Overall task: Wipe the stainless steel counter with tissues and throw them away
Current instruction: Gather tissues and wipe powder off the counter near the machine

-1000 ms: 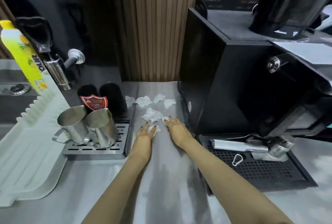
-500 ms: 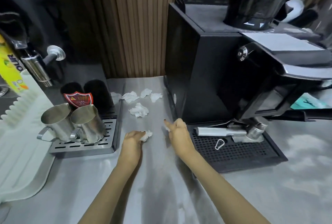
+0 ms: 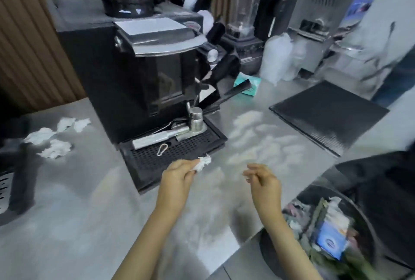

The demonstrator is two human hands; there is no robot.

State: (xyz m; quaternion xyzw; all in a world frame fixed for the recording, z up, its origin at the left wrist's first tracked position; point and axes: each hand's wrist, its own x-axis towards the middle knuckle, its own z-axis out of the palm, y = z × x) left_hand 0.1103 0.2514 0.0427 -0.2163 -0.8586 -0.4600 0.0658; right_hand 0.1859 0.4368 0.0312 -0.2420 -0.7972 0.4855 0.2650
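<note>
A crumpled tissue (image 3: 203, 162) is pinched between the thumb and fingertips of the left hand (image 3: 179, 173), held clear of the stainless steel bench (image 3: 89, 223) just in front of the coffee machine (image 3: 139, 72), over the front right corner of its drip tray (image 3: 170, 158). The wad appears to be kept at the fingertips rather than in the palm, probably so that it can be dropped without further handling. The right hand (image 3: 262, 180) is loosely curled, its fingers drawn together near the thumb; whether a small scrap is pinched there cannot be told through the blur.

Well to the right of the coffee machine and nearer the person, below the bench edge, an open bin (image 3: 325, 230) already filled with rubbish is seen. Both hands are raised between machine and bin, which suggests that the held tissue is meant for disposal there.

To the left of the coffee machine, four more used tissues (image 3: 54, 140) are left lying in a loose cluster on the bench, so the clearing is judged to be only partly done. Pale smears are seen on the bench to the right of the machine's tray; whether these are reflections or residue cannot be told.

No writing can be read: a blue package in the bin bears an oval mark, but its lettering is blurred, and the machine's labels are illegible.
</note>
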